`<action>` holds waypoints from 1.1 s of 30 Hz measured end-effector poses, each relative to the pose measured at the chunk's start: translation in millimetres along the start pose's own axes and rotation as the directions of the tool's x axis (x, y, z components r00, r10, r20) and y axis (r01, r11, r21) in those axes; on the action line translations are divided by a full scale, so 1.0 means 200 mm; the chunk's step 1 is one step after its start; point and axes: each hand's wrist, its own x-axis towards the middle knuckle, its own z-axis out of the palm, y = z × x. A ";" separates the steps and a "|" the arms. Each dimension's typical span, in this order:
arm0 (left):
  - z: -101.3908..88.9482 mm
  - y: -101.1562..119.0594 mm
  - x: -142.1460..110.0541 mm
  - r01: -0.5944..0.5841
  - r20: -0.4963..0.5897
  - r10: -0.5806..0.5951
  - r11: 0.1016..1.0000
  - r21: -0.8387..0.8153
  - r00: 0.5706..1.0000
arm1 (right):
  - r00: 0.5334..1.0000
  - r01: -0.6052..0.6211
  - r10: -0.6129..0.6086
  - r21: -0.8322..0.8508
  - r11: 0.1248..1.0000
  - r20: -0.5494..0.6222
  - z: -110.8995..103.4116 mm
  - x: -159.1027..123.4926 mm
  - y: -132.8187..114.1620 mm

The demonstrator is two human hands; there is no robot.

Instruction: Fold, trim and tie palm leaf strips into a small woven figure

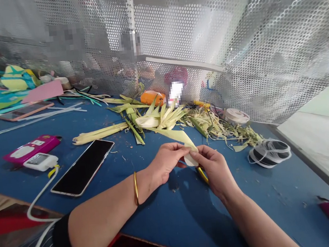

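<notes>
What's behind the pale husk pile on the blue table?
Behind the husks lies an orange object, with the perforated screen beyond. Leaf tips cover part of its lower edge; anything else the husks hide can't be seen.

Two phones: one black phone (83, 168) near left, one pink-edged phone (26, 111) far left. Two magenta packs, one left (31, 150), one near right. One white gadget (40, 161), one orange packet (152, 98), one white roll (237, 115). My two hands (168, 160) hold one pale strip (188, 140).

Craft workshop, by the blue worktable (167, 216), husks (155, 118), cord spools (269, 153) and perforated screen (173, 33).
</notes>
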 end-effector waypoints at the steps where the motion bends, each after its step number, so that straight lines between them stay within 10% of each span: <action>1: 0.00 0.00 0.00 -0.003 0.006 0.003 1.000 0.016 1.000 | 1.000 -0.017 0.017 0.015 1.000 -0.001 0.00 0.00 0.00; 33: -0.03 -0.12 0.09 -0.317 0.002 0.340 0.873 0.372 0.940 | 0.967 -0.195 0.121 0.343 0.919 0.226 0.01 0.00 -0.01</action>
